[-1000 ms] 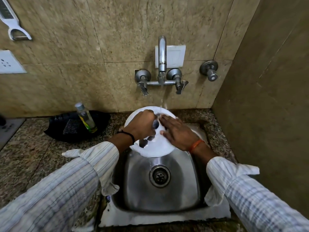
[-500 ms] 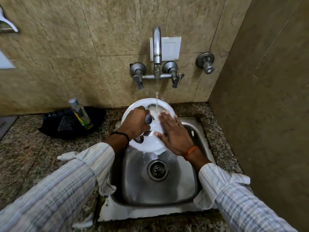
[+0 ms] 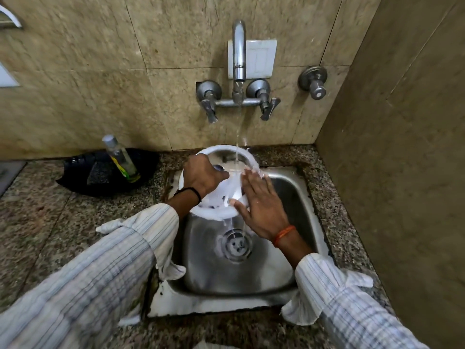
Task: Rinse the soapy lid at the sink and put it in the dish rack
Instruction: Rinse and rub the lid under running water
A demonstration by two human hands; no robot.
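Observation:
A round lid [image 3: 227,157], steel under white foam, is held tilted over the back of the steel sink [image 3: 294,280]. Water runs from the wall tap [image 3: 239,54] onto its upper part, where bare metal shows. My left hand [image 3: 201,176] is closed around the lid's dark knob. My right hand [image 3: 261,205] lies flat with spread fingers on the lid's soapy right side. Suds drip from the lid's lower edge toward the drain [image 3: 236,244]. No dish rack is in view.
A clear bottle [image 3: 120,158] with a yellow-green label leans in a black dish [image 3: 75,177] on the granite counter, left of the sink. A tiled wall stands close on the right. A second valve [image 3: 313,80] sticks out right of the tap.
The water has washed foam off the lid's upper part, baring the metal. My right hand has slid along the lid's right side. The left hand keeps its hold on the knob.

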